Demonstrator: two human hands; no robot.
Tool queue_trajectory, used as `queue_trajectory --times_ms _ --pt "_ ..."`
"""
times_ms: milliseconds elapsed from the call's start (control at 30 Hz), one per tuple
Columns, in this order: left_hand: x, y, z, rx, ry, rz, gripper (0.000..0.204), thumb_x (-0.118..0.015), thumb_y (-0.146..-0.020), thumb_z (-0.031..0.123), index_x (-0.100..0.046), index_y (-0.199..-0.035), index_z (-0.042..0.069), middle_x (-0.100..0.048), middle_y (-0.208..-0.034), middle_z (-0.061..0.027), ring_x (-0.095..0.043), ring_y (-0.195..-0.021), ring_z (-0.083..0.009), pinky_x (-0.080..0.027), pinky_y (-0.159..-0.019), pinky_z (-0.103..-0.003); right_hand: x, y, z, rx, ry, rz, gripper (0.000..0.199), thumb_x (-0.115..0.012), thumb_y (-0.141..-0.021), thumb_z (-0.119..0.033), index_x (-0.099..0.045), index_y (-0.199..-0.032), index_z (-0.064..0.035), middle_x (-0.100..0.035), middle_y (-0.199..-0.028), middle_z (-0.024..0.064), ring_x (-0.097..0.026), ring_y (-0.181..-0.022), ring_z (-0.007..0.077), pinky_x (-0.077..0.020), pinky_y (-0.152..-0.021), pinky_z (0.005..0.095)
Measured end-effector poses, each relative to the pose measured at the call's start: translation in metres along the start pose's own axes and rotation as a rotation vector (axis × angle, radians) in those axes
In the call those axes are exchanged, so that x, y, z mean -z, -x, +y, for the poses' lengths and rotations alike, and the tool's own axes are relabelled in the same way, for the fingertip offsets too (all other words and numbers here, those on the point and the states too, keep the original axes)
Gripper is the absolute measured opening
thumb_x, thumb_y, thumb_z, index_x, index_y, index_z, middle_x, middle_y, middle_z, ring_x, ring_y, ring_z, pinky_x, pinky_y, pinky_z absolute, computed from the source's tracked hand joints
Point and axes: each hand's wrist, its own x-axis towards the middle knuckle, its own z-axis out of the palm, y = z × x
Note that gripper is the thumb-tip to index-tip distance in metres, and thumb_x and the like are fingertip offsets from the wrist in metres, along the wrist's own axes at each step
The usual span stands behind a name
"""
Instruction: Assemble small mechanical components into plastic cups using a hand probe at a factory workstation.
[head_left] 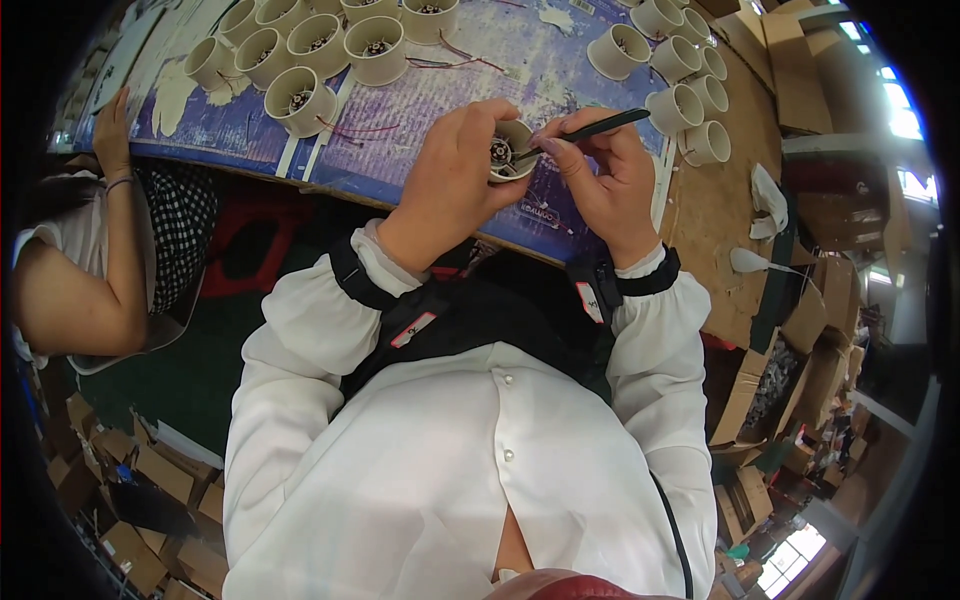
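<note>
My left hand (455,180) grips a cream round fan housing (512,150) with a dark motor hub inside, held just above the blue work mat (400,150). My right hand (600,175) holds a thin black tool (590,128) like a pen, its tip poking into the housing's open mouth. Both hands are close together at the near edge of the bench.
Several more cream housings (300,100) with red wires lie at the back left of the mat, and another group (680,80) at the back right. A co-worker's arm (110,200) rests at the left. Cardboard boxes (790,340) crowd the right side and floor.
</note>
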Motion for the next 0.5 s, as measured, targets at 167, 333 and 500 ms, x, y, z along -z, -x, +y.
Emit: queue_trajectory --times_ms 167,333,500 --pt "-0.001 0.0 0.0 0.034 0.0 -0.019 0.062 -0.081 -0.066 0.009 -0.048 -0.119 0.005 -0.059 -0.107 -0.0143 -0.057 -0.1 -0.0351 -0.045 -0.087 -0.042 -0.001 -0.001 -0.001 0.014 -0.003 0.007 0.021 -0.063 -0.091 -0.001 -0.052 -0.109 -0.0003 -0.067 -0.1 0.0117 -0.066 -0.09 0.0165 -0.052 -0.081 0.0268" --pt "0.0 0.001 -0.002 0.01 0.0 -0.008 0.063 -0.081 -0.066 0.009 -0.048 -0.119 0.005 -0.059 -0.107 -0.0147 -0.057 -0.101 -0.0356 -0.045 -0.087 -0.042 -0.001 -0.002 -0.005 0.015 0.056 -0.012 0.021 -0.064 -0.09 -0.001 -0.053 -0.108 0.0002 -0.067 -0.099 0.0108 -0.065 -0.088 0.0146 -0.0521 -0.079 0.026" --pt "-0.001 0.0 -0.002 -0.01 -0.004 -0.003 0.063 -0.081 -0.066 0.008 -0.048 -0.119 0.005 -0.059 -0.108 -0.0148 -0.057 -0.101 -0.0356 -0.045 -0.088 -0.042 -0.003 -0.002 -0.01 -0.002 0.054 -0.014 0.022 -0.065 -0.09 -0.001 -0.053 -0.108 0.0004 -0.067 -0.098 0.0104 -0.065 -0.086 0.0133 -0.0519 -0.077 0.0251"
